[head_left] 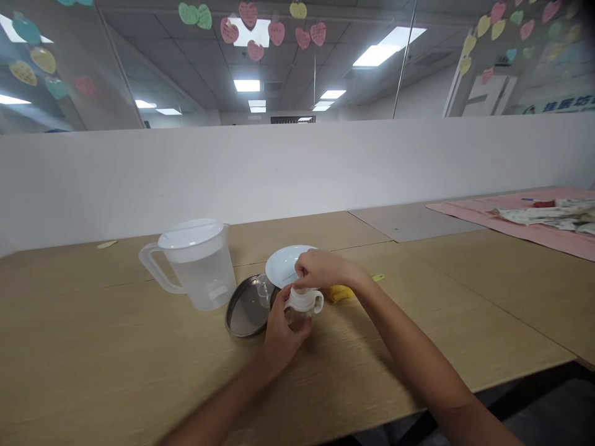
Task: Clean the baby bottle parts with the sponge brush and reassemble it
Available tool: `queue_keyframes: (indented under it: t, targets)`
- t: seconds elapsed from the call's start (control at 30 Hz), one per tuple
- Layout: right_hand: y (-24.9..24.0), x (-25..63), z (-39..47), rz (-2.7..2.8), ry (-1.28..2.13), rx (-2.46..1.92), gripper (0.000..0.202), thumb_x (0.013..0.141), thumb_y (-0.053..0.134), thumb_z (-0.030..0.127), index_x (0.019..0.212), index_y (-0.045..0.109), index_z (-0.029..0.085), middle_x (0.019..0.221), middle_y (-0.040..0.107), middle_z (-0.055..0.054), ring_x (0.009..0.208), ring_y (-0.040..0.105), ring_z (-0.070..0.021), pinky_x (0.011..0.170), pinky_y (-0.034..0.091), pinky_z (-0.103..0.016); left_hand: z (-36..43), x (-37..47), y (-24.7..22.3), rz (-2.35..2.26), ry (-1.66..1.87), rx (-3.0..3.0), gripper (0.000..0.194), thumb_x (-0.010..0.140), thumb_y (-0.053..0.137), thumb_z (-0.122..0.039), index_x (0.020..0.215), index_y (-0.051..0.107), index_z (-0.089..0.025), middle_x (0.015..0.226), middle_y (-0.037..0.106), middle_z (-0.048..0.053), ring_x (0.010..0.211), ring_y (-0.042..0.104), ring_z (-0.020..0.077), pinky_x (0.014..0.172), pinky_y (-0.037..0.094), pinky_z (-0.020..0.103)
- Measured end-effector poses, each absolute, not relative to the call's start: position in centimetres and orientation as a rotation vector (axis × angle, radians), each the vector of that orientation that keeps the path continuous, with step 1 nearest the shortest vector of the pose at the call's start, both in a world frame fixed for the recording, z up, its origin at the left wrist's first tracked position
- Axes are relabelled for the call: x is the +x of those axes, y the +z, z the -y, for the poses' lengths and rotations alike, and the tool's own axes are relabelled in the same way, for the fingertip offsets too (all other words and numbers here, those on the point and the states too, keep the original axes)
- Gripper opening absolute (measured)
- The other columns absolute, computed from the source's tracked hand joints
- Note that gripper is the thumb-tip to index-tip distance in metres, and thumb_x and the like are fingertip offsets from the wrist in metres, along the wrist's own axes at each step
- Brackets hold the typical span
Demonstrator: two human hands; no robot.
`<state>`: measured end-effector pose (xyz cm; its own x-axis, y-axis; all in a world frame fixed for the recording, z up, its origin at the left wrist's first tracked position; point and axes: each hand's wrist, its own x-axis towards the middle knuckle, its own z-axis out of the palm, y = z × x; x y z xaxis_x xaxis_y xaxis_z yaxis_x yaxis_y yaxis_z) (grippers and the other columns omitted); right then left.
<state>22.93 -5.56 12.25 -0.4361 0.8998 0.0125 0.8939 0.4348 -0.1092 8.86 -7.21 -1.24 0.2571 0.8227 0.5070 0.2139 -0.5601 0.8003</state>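
Bottle [302,302]: approx. upright, clear w/ white collar, handle at 3 o'clk; ctr of table [153,365] area
L hand [284,339]: wrapped round bottle, grasping
R hand [312,267]: fingers curled in at bottle top; can't tell if pinching anything
Tray [242,314]: round, metal, 9 o'clk of bottle, w/ clear plastic pc [263,286] at 1-2 o'clk
Dish [277,267]: white, 11 o'clk
Jug [204,275]: lidded, 10 o'clk
Yellow item [340,294]: approx. 2 o'clk, just beside

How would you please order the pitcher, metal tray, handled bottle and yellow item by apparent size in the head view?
1. Pitcher, clearly largest
2. Metal tray
3. Handled bottle and yellow item, unranked: both look smaller than the tray, but each is partly hidden.
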Motion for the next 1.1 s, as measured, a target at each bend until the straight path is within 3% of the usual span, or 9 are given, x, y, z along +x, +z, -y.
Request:
queue_keyframes:
  t: [0.13,0.37,0.5,0.63,0.7,0.77,0.87,1.0,1.1]
  targets:
    - [12.0,22.0,5.6,2.593,-0.105,-1.716,0.020,0.073,0.052,0.030,0.071,0.062,0.013,0.069,0.062,-0.010,0.062,0.056,-0.0185,0.048,0.028,-0.025,7.0,8.9,-1.8,-0.985,1.305,1.987,0.056,0.074,0.058,-0.024,0.125,0.035,-0.022,0.117,0.050,0.011,0.102,0.054,0.0232,0.083,0.046,0.038]
    - [11.6,21.0,5.6,2.459,-0.063,-1.848,0.024,0.073,0.053,0.031,0.083,0.065,0.013,0.076,0.065,-0.012,0.067,0.059,-0.0213,0.050,0.033,-0.026,6.7,8.9,-2.1,-1.129,1.405,2.148,0.056,0.075,0.060,-0.033,0.125,0.037,-0.021,0.113,0.050,0.011,0.105,0.050,0.0274,0.088,0.041,0.046]
    - [11.6,21.4,5.5,2.415,-0.002,-1.858,0.039,0.073,0.055,0.050,0.082,0.065,0.013,0.073,0.063,-0.012,0.064,0.057,-0.0201,0.050,0.032,-0.025,6.4,8.4,-2.1,-1.108,1.347,2.160,0.061,0.071,0.063,-0.035,0.123,0.036,-0.019,0.108,0.052,0.011,0.098,0.054,0.0262,0.084,0.044,0.044]
    - [11.7,22.1,5.1,2.448,0.121,-1.778,0.056,0.071,0.049,0.068,0.069,0.063,0.014,0.064,0.060,-0.007,0.056,0.051,-0.0142,0.048,0.026,-0.024,6.3,7.9,-2.3,-1.033,1.260,2.210,0.062,0.075,0.059,-0.030,0.127,0.028,-0.019,0.117,0.049,0.013,0.105,0.051,0.0252,0.087,0.043,0.043]
    - [11.9,22.3,5.1,2.404,0.124,-1.724,0.055,0.079,0.042,0.064,0.066,0.062,0.014,0.064,0.060,-0.006,0.055,0.049,-0.0121,0.049,0.024,-0.023,6.4,7.8,-2.2,-0.969,1.213,2.226,0.063,0.077,0.055,-0.027,0.130,0.023,-0.019,0.118,0.049,0.013,0.106,0.051,0.0238,0.087,0.043,0.040]
    - [12.0,22.3,5.1,2.353,0.079,-1.666,0.048,0.088,0.037,0.049,0.067,0.061,0.014,0.068,0.061,-0.005,0.057,0.049,-0.0109,0.050,0.024,-0.023,6.5,7.4,-1.7,-0.921,1.191,2.330,0.066,0.076,0.055,-0.027,0.132,0.021,-0.018,0.118,0.050,0.013,0.108,0.050,0.0243,0.088,0.042,0.040]
    - [12.2,22.1,5.3,2.332,0.037,-1.638,0.039,0.091,0.032,0.030,0.070,0.060,0.014,0.072,0.062,-0.006,0.060,0.050,-0.0107,0.053,0.026,-0.023,5.8,6.3,-0.6,-0.909,1.333,2.584,0.064,0.076,0.054,-0.035,0.131,0.027,-0.016,0.119,0.050,0.014,0.110,0.046,0.0278,0.093,0.035,0.045]
    - [12.2,22.3,5.5,2.310,0.051,-1.605,0.039,0.093,0.027,0.028,0.081,0.061,0.014,0.080,0.064,-0.006,0.068,0.054,-0.0128,0.056,0.027,-0.023,3.2,4.0,0.4,-1.333,1.463,2.526,0.042,0.088,0.034,-0.036,0.125,0.038,-0.016,0.119,0.052,0.013,0.108,0.046,0.0265,0.092,0.033,0.044]
    - [12.2,22.4,5.6,2.315,0.094,-1.575,0.044,0.094,0.022,0.033,0.085,0.061,0.015,0.083,0.064,-0.006,0.071,0.055,-0.0135,0.057,0.028,-0.023,1.0,2.8,0.0,-1.620,1.188,2.523,0.048,0.089,0.033,-0.040,0.127,0.038,-0.012,0.118,0.054,0.014,0.110,0.044,0.0289,0.090,0.034,0.044]
